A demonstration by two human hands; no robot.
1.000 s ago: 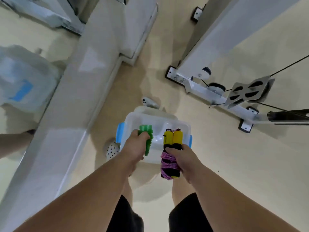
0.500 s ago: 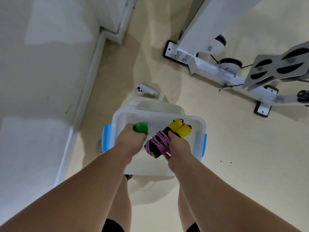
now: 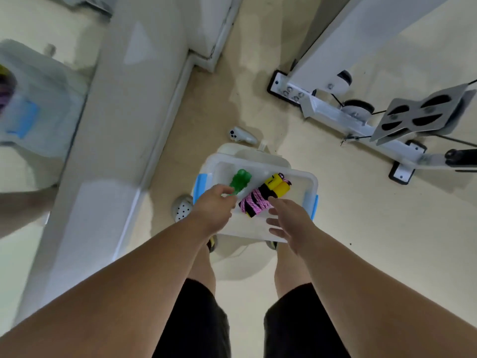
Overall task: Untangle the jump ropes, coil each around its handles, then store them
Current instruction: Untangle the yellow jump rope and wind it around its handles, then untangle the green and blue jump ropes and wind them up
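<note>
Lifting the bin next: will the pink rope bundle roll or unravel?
The pink rope bundle probably won't roll: two handles lie side by side. Snug-looking coils should hold. It may slide on the smooth bin.

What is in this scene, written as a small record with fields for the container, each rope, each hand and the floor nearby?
container: clear bin with blue latches, on the floor, no lid on it
rope one: green rope, in the left part of the bin
rope two: pink rope, wound round yellow and black handles, lying in the bin to the right of the green rope
left: left hand grips the near end of the green rope
right: right hand open, fingers spread, over the bin's near right corner, holding nothing
floor: white controller beyond the bin; spotted shoe beside its left side
</note>
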